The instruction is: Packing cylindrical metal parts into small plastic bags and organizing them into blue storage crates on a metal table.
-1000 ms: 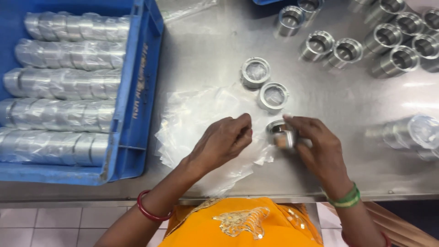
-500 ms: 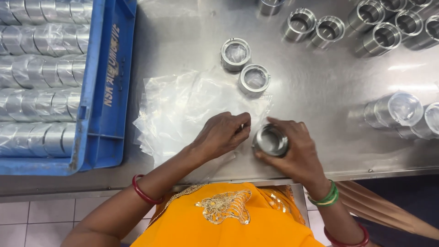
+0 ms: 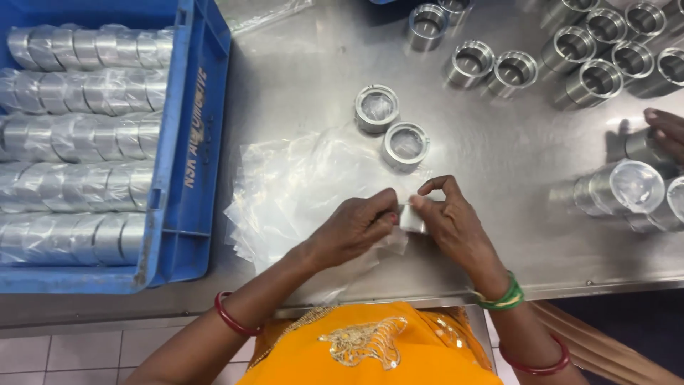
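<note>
Between both hands (image 3: 356,229) (image 3: 452,222), metal ring (image 3: 412,219) (bagged)

blue crate (image 3: 194,142) of wrapped rings, loose metal sleeves (image 3: 598,80), steel table (image 3: 299,71)

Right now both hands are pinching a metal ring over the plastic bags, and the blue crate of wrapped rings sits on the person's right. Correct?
One slip: the blue crate of wrapped rings sits on the person's left, as the head view shows. The rest holds: left hand and right hand pinch a metal ring over the plastic bags.
</note>
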